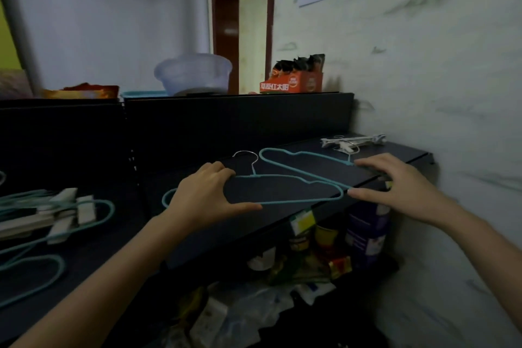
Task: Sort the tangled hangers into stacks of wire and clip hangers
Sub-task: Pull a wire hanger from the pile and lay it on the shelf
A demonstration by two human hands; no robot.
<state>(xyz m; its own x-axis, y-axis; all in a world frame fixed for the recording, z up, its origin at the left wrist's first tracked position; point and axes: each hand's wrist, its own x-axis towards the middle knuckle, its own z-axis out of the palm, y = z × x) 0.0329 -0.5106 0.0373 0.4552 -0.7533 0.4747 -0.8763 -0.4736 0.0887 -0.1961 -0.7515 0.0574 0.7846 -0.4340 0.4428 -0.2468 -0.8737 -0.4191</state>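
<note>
Two teal wire hangers lie on the dark shelf (pixel 296 223). The nearer wire hanger (pixel 296 201) has a silver hook pointing away from me; the farther wire hanger (pixel 285 152) lies skewed behind it. My left hand (pixel 209 195) rests on the nearer hanger's left end, fingers on the upper wire and thumb stretched along the lower bar. My right hand (pixel 395 186) lies with straight fingers on the right ends of both hangers. A white clip hanger (pixel 353 143) sits at the shelf's far right. At the left edge lies a tangled heap (pixel 56 215) of teal wire and white clip hangers.
The wall (pixel 437 65) stands close on the right. A black back panel (pixel 226 121) rises behind the shelf, with a plastic bowl (pixel 195 73) and an orange box (pixel 293 79) on top. Cans and packets (pixel 324 237) fill the lower shelf.
</note>
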